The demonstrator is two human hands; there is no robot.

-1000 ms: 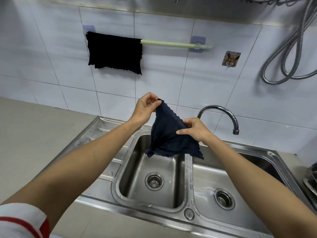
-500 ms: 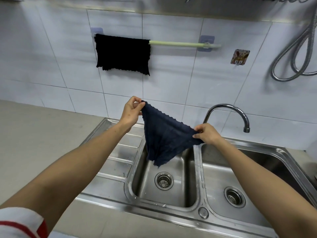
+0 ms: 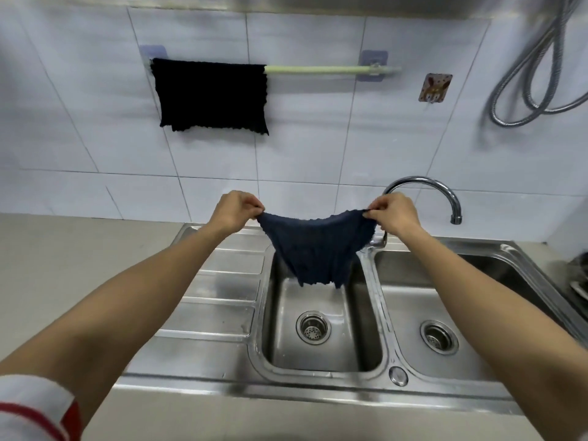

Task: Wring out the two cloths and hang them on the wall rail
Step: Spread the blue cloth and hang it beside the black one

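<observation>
A dark blue cloth (image 3: 316, 246) hangs spread between my hands above the left sink basin. My left hand (image 3: 236, 211) pinches its left top corner and my right hand (image 3: 393, 214) pinches its right top corner. The cloth sags in the middle, its lower edge dangling over the basin. A black cloth (image 3: 211, 95) is draped over the left half of the pale green wall rail (image 3: 331, 70). The rail's right half is bare.
A double steel sink (image 3: 369, 272) with a ribbed drainboard (image 3: 222, 291) on its left sits below. A curved tap (image 3: 440, 194) rises behind my right hand. A metal hose (image 3: 537, 87) loops on the wall at right, beside a small wall hook (image 3: 436, 87).
My hands have drawn apart, stretching the blue cloth flat by its top corners. My right hand rose level with the left. The view has tilted so the rail sits more central.
</observation>
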